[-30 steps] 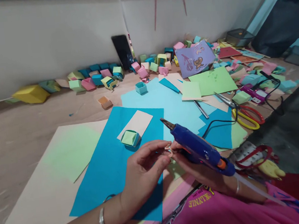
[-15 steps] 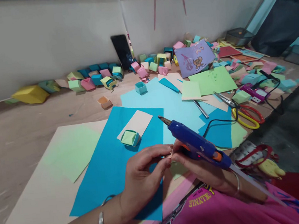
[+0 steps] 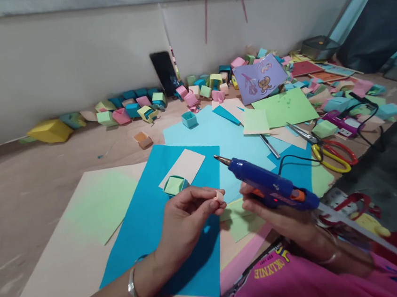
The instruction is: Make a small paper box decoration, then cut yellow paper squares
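Between the thumb and fingers of my left hand (image 3: 186, 220) is a small folded piece of peach paper (image 3: 219, 196). My right hand (image 3: 280, 215) grips a blue hot glue gun (image 3: 269, 181), its metal nozzle pointing up and left, a glue stick (image 3: 371, 236) trailing from the back. Just beyond my left hand, a small teal paper box (image 3: 174, 185) with a light green piece inside stands on the blue paper sheet (image 3: 136, 230). A peach paper rectangle (image 3: 186, 165) lies behind that box.
Scissors (image 3: 321, 147) and a pen (image 3: 269, 145) lie to the right. An open teal box (image 3: 189, 119) and a peach box (image 3: 142, 139) stand further back. Small paper boxes line the wall beside a phone (image 3: 164, 71). The glue gun's black cord (image 3: 291, 156) crosses the papers.
My right hand has moved right with the glue gun, away from my left hand. The peach paper piece now shows clearly in my left fingertips. The view has shifted slightly.
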The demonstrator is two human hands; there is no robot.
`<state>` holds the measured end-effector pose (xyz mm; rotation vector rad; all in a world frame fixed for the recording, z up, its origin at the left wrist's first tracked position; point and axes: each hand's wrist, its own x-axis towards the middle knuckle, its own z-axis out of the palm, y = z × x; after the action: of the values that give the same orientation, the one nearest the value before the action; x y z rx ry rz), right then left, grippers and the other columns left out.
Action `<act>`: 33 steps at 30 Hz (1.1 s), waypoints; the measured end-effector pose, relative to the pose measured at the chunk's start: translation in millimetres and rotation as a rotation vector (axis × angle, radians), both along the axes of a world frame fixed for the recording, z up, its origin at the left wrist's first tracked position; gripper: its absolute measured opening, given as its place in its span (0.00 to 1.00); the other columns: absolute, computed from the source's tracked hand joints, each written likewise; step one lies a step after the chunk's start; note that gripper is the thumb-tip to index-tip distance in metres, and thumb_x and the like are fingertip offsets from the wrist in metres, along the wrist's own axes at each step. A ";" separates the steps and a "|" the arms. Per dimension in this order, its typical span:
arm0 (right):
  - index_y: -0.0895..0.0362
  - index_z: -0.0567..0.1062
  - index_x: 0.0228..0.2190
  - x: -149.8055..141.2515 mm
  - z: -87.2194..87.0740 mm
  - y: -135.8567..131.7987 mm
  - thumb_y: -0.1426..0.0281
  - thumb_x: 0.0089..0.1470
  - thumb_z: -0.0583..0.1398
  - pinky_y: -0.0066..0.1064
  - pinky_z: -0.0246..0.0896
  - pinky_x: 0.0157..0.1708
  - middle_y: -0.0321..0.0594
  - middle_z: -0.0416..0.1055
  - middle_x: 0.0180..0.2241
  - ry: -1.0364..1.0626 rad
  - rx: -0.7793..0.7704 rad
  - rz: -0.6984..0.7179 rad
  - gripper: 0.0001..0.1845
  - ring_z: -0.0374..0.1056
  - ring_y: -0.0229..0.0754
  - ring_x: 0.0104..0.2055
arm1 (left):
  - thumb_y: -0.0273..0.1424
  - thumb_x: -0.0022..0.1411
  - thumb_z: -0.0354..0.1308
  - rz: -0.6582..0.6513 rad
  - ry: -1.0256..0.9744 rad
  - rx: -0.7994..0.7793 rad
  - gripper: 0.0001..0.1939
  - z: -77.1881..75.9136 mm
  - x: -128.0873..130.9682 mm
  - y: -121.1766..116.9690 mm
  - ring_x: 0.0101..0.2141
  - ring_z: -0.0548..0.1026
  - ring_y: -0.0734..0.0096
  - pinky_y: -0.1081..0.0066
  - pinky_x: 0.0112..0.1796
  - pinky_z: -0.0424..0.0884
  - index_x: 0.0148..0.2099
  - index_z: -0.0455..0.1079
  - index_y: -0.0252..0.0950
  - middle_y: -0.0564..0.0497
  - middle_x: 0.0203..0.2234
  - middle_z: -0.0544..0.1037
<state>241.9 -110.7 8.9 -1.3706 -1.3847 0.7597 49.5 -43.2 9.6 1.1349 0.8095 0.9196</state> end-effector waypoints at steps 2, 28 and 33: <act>0.53 0.74 0.35 12.6 0.9 -4.8 0.63 0.53 0.66 0.32 0.73 0.29 0.37 0.75 0.31 0.075 -0.081 -0.020 0.09 0.73 0.42 0.31 | 0.25 0.56 0.66 0.006 0.006 0.008 0.03 0.4 -1.9 3.6 0.27 0.80 0.74 0.73 0.32 0.80 0.33 0.75 0.36 0.50 0.30 0.83; 0.52 0.69 0.29 38.6 1.8 -11.3 0.61 0.59 0.61 0.34 0.56 0.26 0.35 0.64 0.30 -0.029 -0.257 0.251 0.11 0.61 0.39 0.29 | 0.16 0.60 0.58 0.016 0.220 0.736 0.11 -9.0 -12.9 12.5 0.40 0.81 0.64 0.66 0.35 0.81 0.38 0.72 0.37 0.49 0.35 0.81; 0.52 0.68 0.28 38.2 2.9 -10.5 0.61 0.59 0.61 0.35 0.56 0.27 0.35 0.64 0.29 -0.054 -0.250 0.262 0.11 0.61 0.39 0.29 | 0.16 0.60 0.58 0.014 0.255 0.786 0.11 -10.2 -13.2 13.1 0.40 0.81 0.63 0.64 0.37 0.81 0.39 0.71 0.37 0.48 0.36 0.81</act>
<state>280.1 -121.2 11.8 -1.4235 -1.5718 1.1065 36.4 -30.2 -0.6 1.9601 0.6653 1.1600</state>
